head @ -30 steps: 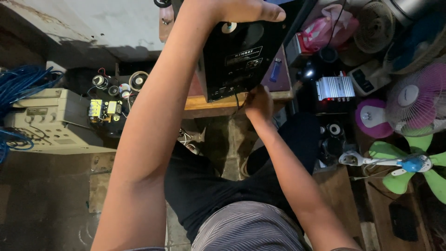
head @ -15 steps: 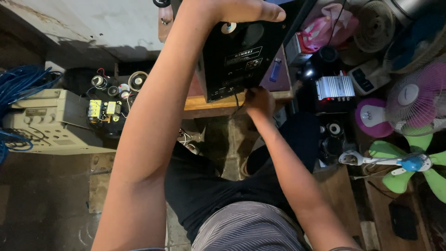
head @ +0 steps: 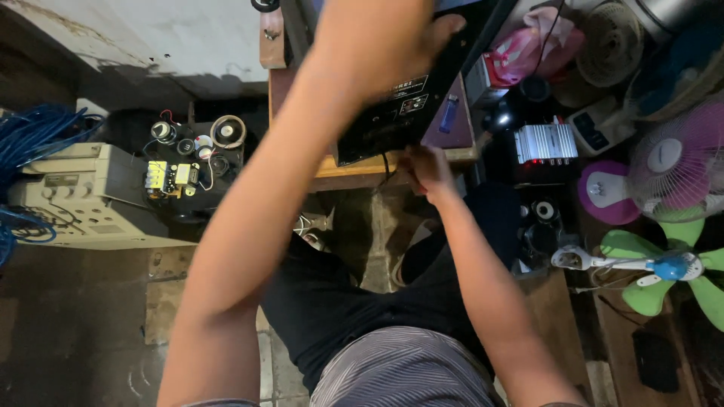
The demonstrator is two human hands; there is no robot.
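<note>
Two hands work on one black panel [head: 403,113]. The left hand [head: 377,38] is closed over the panel's upper edge, thumb hooked across the top, and appears to steady it tilted against the wooden bench edge [head: 362,167]. The right hand [head: 427,167] sits at the panel's lower edge, fingers curled about a thin dark cable [head: 387,167] that hangs from the underside; how firmly it grips cannot be told. Holding high and low this way likely keeps the panel from sliding while the lower edge stays reachable.

Panel description: flat, rectangular, matte black, with small pale markings on its face, lying between the two hands.

Just right of the right hand stands a silver finned amplifier [head: 544,142]. Farther right are a pink fan [head: 675,162] and a green fan blade [head: 664,283]. Well left of the left forearm lie a board with yellow parts [head: 172,177], a beige instrument case [head: 75,194] and blue wire [head: 34,136].
</note>
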